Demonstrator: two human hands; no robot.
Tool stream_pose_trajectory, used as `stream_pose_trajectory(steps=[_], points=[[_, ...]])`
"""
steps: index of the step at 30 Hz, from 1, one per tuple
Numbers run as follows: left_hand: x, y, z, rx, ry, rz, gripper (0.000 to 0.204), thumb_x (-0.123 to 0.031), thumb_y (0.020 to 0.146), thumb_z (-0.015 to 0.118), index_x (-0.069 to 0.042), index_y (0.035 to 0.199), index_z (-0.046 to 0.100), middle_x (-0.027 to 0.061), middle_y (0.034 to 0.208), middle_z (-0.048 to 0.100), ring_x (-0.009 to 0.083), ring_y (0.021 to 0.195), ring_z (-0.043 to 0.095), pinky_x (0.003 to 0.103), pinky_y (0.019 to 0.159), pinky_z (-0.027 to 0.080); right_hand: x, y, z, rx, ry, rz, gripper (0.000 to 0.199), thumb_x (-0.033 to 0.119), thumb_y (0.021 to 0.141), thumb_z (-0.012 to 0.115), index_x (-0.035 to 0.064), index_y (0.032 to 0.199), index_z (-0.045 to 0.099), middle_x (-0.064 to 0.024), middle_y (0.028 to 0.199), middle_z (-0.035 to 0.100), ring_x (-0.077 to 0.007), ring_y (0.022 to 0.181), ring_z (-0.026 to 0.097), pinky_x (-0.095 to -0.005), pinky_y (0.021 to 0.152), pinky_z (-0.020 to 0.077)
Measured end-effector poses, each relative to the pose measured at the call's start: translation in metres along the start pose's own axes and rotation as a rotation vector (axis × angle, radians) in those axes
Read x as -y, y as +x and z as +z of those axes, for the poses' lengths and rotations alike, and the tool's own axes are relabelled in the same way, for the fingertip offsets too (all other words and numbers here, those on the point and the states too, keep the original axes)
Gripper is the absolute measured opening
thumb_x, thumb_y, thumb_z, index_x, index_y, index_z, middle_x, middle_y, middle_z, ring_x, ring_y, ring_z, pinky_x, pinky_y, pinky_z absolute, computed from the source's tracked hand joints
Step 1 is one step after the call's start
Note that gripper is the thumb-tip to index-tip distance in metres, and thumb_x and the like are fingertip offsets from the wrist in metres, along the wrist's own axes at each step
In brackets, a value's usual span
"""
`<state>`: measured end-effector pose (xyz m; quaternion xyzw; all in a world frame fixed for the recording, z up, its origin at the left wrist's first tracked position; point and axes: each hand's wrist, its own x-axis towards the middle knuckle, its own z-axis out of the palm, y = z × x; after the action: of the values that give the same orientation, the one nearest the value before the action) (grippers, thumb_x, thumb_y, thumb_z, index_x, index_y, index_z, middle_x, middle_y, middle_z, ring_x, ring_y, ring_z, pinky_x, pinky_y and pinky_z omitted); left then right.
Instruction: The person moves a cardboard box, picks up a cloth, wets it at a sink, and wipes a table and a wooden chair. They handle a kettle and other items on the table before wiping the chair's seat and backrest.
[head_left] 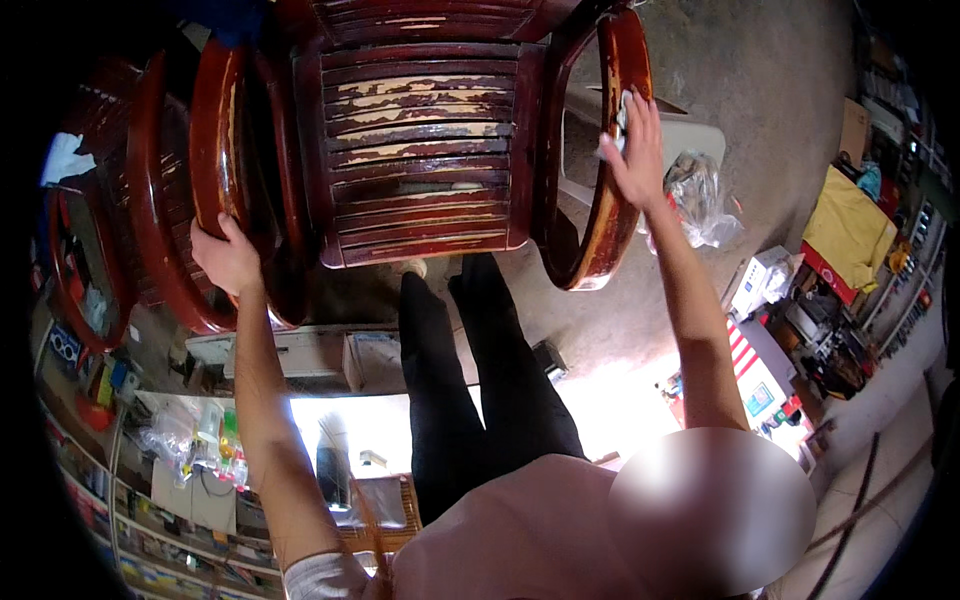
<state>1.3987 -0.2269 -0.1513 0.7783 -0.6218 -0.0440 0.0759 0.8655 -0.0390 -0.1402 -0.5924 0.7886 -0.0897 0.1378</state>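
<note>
- My left hand (228, 262) sits on the near part of the left armrest (215, 130), thumb over the inner side, the other fingers wrapped along the outer. They look clamped on the wood, though their tips are hidden. I judge that this hold steadies the chair and braces me.
- My right hand (638, 165) lies farther along the right armrest (612, 215), fingers nearly straight and close together, thumb set apart. A pale cloth (623, 118) is held between them and against the wood; the flat hand seems to spread its pressure along the curve.
- The wooden chair (425, 155) stands between my arms, its seat just beyond my feet, so both armrests come within reach. Varnish is flaking off the seat slats.
- Just beside it on the left is a second wooden chair (148, 200), its armrest close to the first one's.
- On the floor to the right lies a clear plastic bag (697, 190); crumpled, pale contents show through, but I cannot tell what they are.
- Farther right is a white box (757, 285) with clear wrapping against it; its inside is hidden.
- Far right, a yellow cloth (850, 230) drapes over something red-edged, covering whatever is beneath.
</note>
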Motion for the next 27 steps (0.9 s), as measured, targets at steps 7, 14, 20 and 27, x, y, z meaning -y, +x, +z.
stream_pose_trajectory(steps=[7, 14, 20, 27], points=[[0.014, 0.002, 0.005, -0.107, -0.072, 0.155, 0.06, -0.039, 0.086, 0.061, 0.003, 0.128, 0.051, 0.0267, 0.119, 0.057, 0.0415, 0.111, 0.052, 0.047, 0.097, 0.041, 0.052, -0.173, 0.027, -0.043, -0.049, 0.129, 0.08, 0.034, 0.085, 0.063, 0.0001, 0.147, 0.024, -0.0208, 0.153, 0.025, -0.0442, 0.142, 0.017, -0.0543, 0.115, 0.0144], [0.036, -0.002, 0.009, -0.314, -0.464, 0.187, 0.066, -0.035, 0.08, 0.067, 0.006, 0.128, 0.046, 0.0264, 0.125, 0.048, 0.0401, 0.119, 0.039, 0.047, 0.104, 0.029, 0.065, -0.206, 0.037, -0.088, -0.091, -0.032, 0.084, 0.033, 0.082, 0.067, 0.0013, 0.147, 0.025, -0.0197, 0.153, 0.026, -0.043, 0.142, 0.019, -0.056, 0.115, 0.0118], [0.065, -0.139, 0.003, -0.394, -0.749, 0.07, 0.05, -0.023, 0.086, 0.063, 0.002, 0.127, 0.048, 0.0204, 0.12, 0.048, 0.0348, 0.113, 0.045, 0.042, 0.098, 0.036, 0.02, -0.137, 0.01, 0.029, -0.138, -0.297, 0.067, 0.034, 0.09, 0.057, -0.002, 0.142, 0.033, -0.0233, 0.147, 0.034, -0.0438, 0.138, 0.026, -0.052, 0.114, 0.0183], [0.056, -0.428, -0.034, -0.085, -0.544, -0.406, 0.033, -0.017, 0.082, 0.059, -0.006, 0.113, 0.056, 0.0105, 0.116, 0.054, 0.0303, 0.117, 0.044, 0.044, 0.104, 0.028, 0.002, -0.204, -0.001, 0.549, -0.381, -0.925, 0.057, 0.025, 0.09, 0.053, 0.0061, 0.142, 0.039, -0.0086, 0.148, 0.037, -0.0333, 0.138, 0.03, -0.0473, 0.113, 0.0252]])
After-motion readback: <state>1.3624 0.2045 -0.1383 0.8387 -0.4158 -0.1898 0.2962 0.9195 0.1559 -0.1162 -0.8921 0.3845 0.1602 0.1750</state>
